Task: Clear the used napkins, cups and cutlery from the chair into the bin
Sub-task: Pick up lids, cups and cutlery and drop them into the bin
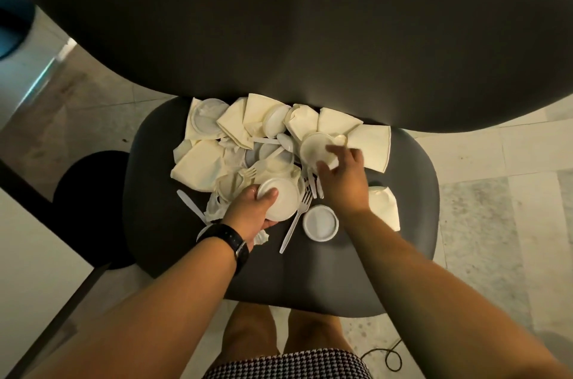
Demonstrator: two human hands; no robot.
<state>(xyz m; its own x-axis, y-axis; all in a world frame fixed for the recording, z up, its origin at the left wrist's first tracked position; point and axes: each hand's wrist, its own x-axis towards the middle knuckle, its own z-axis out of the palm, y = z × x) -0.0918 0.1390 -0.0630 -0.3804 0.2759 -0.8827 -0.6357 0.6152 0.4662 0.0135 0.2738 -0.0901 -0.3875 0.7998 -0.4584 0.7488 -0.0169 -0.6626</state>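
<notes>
Chair seat (403, 223), littered with napkins (198, 166) and forks (294, 223): left hand (251, 214) grip around a cup (279, 198); right hand (341, 180) grip around another cup (316, 147) mid-seat.

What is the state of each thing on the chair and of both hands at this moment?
Left hand: grips a white cup.
White cup: held, lying on its side.
Right hand: blurred, fingers on another cup.
Other cup: in the pile, being touched.
Napkins: used, scattered.
Fork: lying flat on the seat.
Small lid: lying flat, alone.
Chair: still littered.
</notes>
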